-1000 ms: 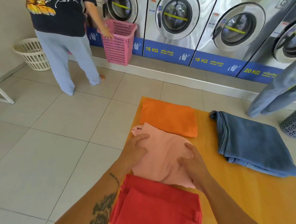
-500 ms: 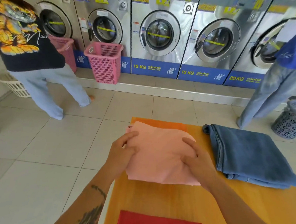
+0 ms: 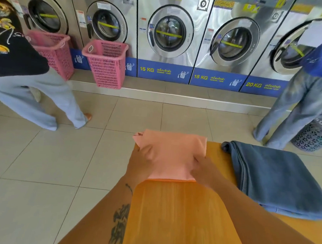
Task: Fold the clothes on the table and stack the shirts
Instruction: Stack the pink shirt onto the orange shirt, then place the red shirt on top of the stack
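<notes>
A folded pink shirt point(image 3: 173, 154) lies at the far left end of the orange table point(image 3: 179, 217), on top of a folded orange shirt of which only a thin edge point(image 3: 171, 180) shows. My left hand point(image 3: 140, 164) grips the pink shirt's left side. My right hand point(image 3: 204, 171) holds its right near corner. Folded blue jeans point(image 3: 271, 177) lie on the table to the right. The red shirt is out of view.
Washing machines point(image 3: 169, 33) line the far wall. Two pink laundry baskets point(image 3: 107, 62) stand in front of them. One person stands at the left point(image 3: 26, 87), another at the right point(image 3: 299, 104) beside a grey basket point(image 3: 314, 135). Tiled floor lies left of the table.
Both hands have carried the pink shirt away from me and set it on the orange shirt, which is now almost covered. The view has tilted up, and the red shirt has left the frame.
</notes>
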Available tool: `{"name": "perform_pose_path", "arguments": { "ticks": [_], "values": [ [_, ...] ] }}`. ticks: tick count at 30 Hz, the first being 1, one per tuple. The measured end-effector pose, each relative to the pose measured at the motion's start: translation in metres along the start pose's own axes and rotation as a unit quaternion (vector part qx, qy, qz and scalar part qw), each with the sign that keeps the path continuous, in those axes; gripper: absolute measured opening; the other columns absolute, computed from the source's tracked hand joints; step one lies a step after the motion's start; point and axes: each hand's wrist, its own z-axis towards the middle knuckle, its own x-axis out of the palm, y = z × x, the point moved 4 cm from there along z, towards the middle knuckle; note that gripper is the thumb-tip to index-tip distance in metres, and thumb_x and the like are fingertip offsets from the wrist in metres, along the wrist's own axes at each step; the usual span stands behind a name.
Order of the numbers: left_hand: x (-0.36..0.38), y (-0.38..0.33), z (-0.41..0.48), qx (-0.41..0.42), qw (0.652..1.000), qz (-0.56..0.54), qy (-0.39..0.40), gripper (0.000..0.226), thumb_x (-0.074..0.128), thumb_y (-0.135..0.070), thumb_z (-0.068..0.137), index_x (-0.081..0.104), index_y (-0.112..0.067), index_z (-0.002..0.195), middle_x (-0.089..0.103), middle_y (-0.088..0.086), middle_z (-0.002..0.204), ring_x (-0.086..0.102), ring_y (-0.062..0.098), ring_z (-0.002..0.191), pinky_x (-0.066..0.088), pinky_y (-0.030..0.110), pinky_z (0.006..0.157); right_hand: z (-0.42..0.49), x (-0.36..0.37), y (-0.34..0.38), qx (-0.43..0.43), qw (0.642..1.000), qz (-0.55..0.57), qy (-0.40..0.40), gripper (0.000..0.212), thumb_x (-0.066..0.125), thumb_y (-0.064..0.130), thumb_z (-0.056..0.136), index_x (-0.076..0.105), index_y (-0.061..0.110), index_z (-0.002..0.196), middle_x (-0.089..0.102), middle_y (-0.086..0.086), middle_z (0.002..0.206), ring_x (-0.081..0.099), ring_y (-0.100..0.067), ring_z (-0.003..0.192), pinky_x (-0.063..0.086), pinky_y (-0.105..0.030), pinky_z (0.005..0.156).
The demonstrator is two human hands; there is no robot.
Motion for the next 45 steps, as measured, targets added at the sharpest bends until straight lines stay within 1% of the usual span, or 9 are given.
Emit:
{"name": "perform_pose_path", "arguments": {
  "ticks": [5, 7, 13, 17, 22, 26, 33, 40, 45],
  "values": [
    [-0.003, 0.001, -0.003, -0.024, 0.999, -0.015, -0.017, 0.048, 0.048, -0.02, 0.094, 0.048, -0.021, 0.142, 0.043, 0.01, 0.141, 0.055, 0.025, 0.111, 0.05, 0.033, 0.094, -0.004, 0.0, -0.009, -0.006, 1.0, -0.015, -0.005, 0.061, 0.05, 0.016, 0.093, 0.03, 0.014, 0.151, 0.039, -0.013, 0.146, 0.051, -0.028, 0.112, 0.044, -0.028, 0.074],
    [-0.007, -0.001, -0.016, -0.03, 0.999, -0.007, -0.042, 0.048, 0.048, -0.013, 0.092, 0.05, -0.021, 0.14, 0.037, 0.007, 0.142, 0.052, 0.017, 0.102, 0.045, 0.014, 0.075, -0.012, -0.002, -0.013, -0.005, 1.0, -0.003, 0.004, 0.066, 0.053, 0.016, 0.093, 0.026, 0.016, 0.154, 0.034, -0.011, 0.152, 0.05, -0.029, 0.119, 0.044, -0.024, 0.071],
    [-0.031, 0.002, -0.101, -0.053, 0.994, -0.043, -0.086, 0.039, 0.051, -0.012, 0.092, 0.061, -0.035, 0.123, 0.053, -0.013, 0.124, 0.054, 0.005, 0.1, 0.043, 0.015, 0.074, -0.071, -0.009, -0.031, 0.002, 0.993, 0.119, -0.003, 0.067, 0.063, 0.019, 0.092, 0.033, 0.026, 0.151, 0.036, -0.007, 0.151, 0.052, -0.019, 0.107, 0.045, -0.019, 0.061],
    [-0.038, 0.014, -0.187, -0.08, 0.992, -0.088, -0.035, 0.034, 0.056, -0.012, 0.091, 0.065, -0.04, 0.108, 0.066, -0.016, 0.11, 0.065, 0.003, 0.072, 0.043, 0.014, 0.047, -0.134, 0.007, -0.057, 0.011, 0.988, 0.135, 0.069, 0.059, 0.066, 0.026, 0.09, 0.041, 0.035, 0.143, 0.043, -0.005, 0.143, 0.055, -0.009, 0.094, 0.045, -0.017, 0.059],
    [-0.035, 0.022, -0.295, -0.112, 0.983, -0.132, -0.06, 0.026, 0.059, -0.024, 0.092, 0.068, -0.044, 0.106, 0.068, -0.012, 0.108, 0.068, 0.004, 0.086, 0.054, 0.026, 0.072, -0.206, 0.022, -0.086, 0.01, 0.97, 0.209, 0.127, 0.046, 0.067, 0.024, 0.09, 0.053, 0.031, 0.133, 0.06, -0.006, 0.113, 0.063, -0.019, 0.101, 0.053, -0.043, 0.093],
    [-0.009, 0.029, -0.351, -0.135, 0.987, -0.069, -0.048, 0.048, 0.065, -0.027, 0.091, 0.053, -0.039, 0.136, 0.047, -0.007, 0.132, 0.052, 0.011, 0.116, 0.045, 0.035, 0.102, -0.254, 0.038, -0.093, -0.039, 0.962, 0.213, 0.163, 0.042, 0.065, 0.029, 0.091, 0.055, 0.028, 0.131, 0.062, -0.001, 0.1, 0.063, -0.014, 0.09, 0.053, -0.035, 0.085],
    [0.014, 0.014, -0.386, -0.134, 0.982, -0.029, -0.132, 0.073, 0.068, -0.014, 0.081, 0.041, -0.032, 0.145, 0.05, -0.007, 0.136, 0.05, 0.014, 0.119, 0.038, 0.028, 0.099, -0.297, 0.071, -0.084, -0.062, 0.953, 0.225, 0.192, 0.069, 0.074, 0.025, 0.081, 0.041, 0.025, 0.141, 0.055, 0.004, 0.127, 0.059, -0.014, 0.109, 0.05, -0.037, 0.097],
    [-0.005, -0.011, -0.392, -0.09, 0.972, -0.083, -0.199, 0.063, 0.072, -0.009, 0.074, 0.055, -0.042, 0.126, 0.055, -0.028, 0.111, 0.053, -0.007, 0.1, 0.045, 0.023, 0.087, -0.31, 0.061, -0.063, -0.112, 0.946, 0.268, 0.145, 0.052, 0.071, 0.014, 0.072, 0.052, 0.039, 0.113, 0.059, 0.005, 0.109, 0.064, -0.013, 0.09, 0.059, -0.037, 0.077],
    [-0.018, -0.009, -0.381, -0.131, 0.937, -0.267, -0.185, 0.068, 0.077, -0.015, 0.081, 0.048, -0.036, 0.139, 0.061, 0.001, 0.118, 0.062, 0.019, 0.106, 0.054, 0.04, 0.088, -0.284, 0.033, -0.063, -0.059, 0.896, 0.426, 0.112, 0.06, 0.076, 0.011, 0.081, 0.048, 0.033, 0.129, 0.06, -0.009, 0.118, 0.067, -0.027, 0.1, 0.059, -0.047, 0.083]
  ]
}}
